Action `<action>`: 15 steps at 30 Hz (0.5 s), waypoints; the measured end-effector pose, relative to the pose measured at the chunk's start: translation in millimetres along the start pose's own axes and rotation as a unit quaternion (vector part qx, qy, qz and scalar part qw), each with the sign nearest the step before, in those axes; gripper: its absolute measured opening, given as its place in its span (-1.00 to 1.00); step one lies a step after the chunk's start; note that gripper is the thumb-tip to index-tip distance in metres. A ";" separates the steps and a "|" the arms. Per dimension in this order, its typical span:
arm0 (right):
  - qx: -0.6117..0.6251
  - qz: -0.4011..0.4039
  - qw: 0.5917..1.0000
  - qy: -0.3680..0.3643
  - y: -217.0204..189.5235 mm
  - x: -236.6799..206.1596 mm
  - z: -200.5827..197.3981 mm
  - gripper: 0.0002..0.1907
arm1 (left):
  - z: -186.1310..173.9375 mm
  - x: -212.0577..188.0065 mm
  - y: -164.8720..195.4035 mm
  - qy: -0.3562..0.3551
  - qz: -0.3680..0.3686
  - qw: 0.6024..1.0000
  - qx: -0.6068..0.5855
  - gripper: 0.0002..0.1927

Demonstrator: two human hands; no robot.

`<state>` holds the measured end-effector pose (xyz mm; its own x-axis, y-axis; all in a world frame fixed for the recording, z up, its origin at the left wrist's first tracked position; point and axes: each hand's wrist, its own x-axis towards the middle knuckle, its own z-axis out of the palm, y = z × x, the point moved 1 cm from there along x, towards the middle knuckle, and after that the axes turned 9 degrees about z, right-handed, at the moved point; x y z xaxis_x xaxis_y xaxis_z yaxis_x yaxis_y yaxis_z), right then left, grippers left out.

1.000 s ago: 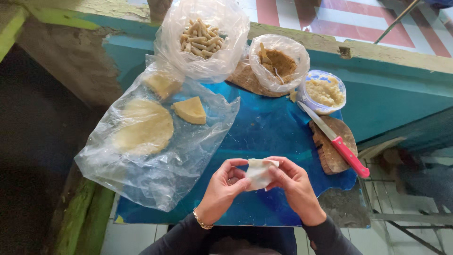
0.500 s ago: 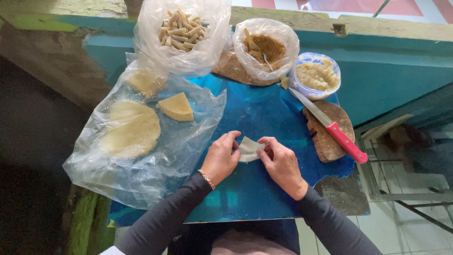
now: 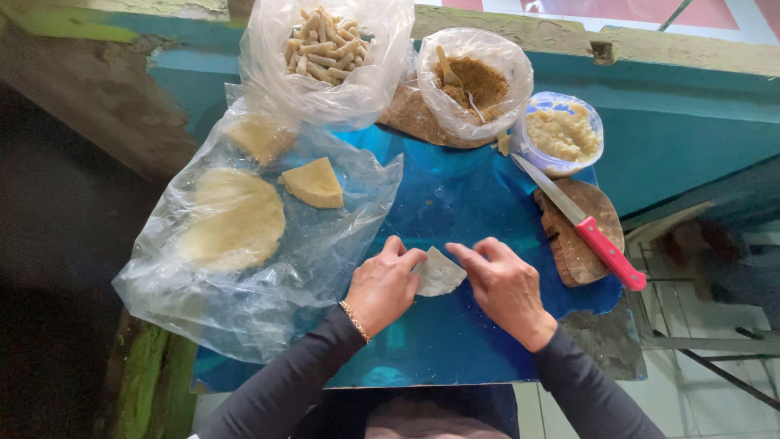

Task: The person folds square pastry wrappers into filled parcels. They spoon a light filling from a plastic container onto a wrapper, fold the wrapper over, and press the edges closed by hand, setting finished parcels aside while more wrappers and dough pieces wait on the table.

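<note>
Between both hands, on the blue tabletop (image 3: 455, 203), lies a small pale dough wrapper (image 3: 439, 272). Left hand (image 3: 383, 286) pinches its left edge with curled fingers; right hand (image 3: 505, 286) presses its right corner with the fingertips, a loose grip. Just left, a clear plastic sheet (image 3: 244, 276) carries round wrappers (image 3: 231, 219) and a wedge. Beyond stand a bag of rolled sticks (image 3: 325, 45), a bag of brown crumbs (image 3: 475, 81) and a filling bowl (image 3: 561, 134). A red-handled knife (image 3: 581, 223) rests on a wooden board (image 3: 573, 248).
</note>
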<state>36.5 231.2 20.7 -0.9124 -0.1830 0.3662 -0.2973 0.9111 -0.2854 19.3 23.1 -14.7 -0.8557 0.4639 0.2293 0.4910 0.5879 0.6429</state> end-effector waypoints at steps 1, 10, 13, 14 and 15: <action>-0.013 -0.048 0.999 -0.002 -0.8 4.9 2.2 -0.51 | -0.4 0.3 0.9 0.001 0.007 1.000 0.014 -0.75; 0.052 -0.045 0.997 -0.043 14.9 28.2 15.8 -0.64 | -3.7 -1.4 -7.4 0.027 0.050 0.998 0.026 -0.76; 0.141 0.066 0.985 -0.081 22.6 23.9 13.7 -0.82 | -4.1 -2.5 -11.4 0.019 0.028 0.999 0.016 -0.71; 0.153 0.104 0.978 -0.099 24.1 20.4 12.7 -0.86 | -4.2 -3.9 -12.0 0.025 0.024 0.999 0.010 -0.71; 0.129 0.108 0.980 -0.103 23.6 15.3 11.7 -0.85 | -5.1 -5.5 -12.3 0.031 0.020 0.999 0.005 -0.71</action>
<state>12.2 245.5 9.2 -0.9915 -0.0900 0.0939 -0.1274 0.8177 -0.5614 17.1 10.0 -20.1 -0.8435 0.4454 0.3004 0.5269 0.5768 0.6242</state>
